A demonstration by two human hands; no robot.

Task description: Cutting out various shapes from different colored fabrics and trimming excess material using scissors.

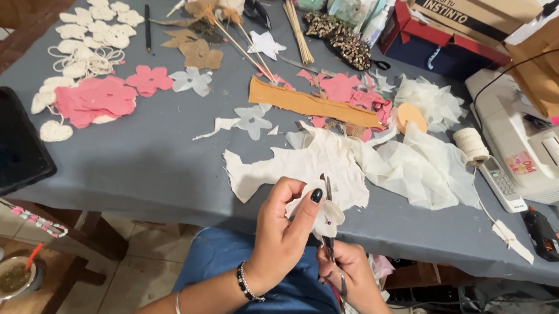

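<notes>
Scissors (pixel 329 216) stand almost straight up, handles low in the right hand (pixel 343 270) | white cloth piece (pixel 327 217) sits at the blades, just above that grip, over the bench (pixel 153 164) edge | left hand (pixel 282 232) pinches the cloth from the left | right fingers closed round the handles.

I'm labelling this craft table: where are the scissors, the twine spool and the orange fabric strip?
scissors (pixel 329 192): head view, on the blades.
twine spool (pixel 470 144): head view, on its wound side.
orange fabric strip (pixel 307 104): head view, at mid-length.

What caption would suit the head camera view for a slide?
Left hand holds a white fabric piece while right hand cuts it with scissors above a grey table.
</notes>
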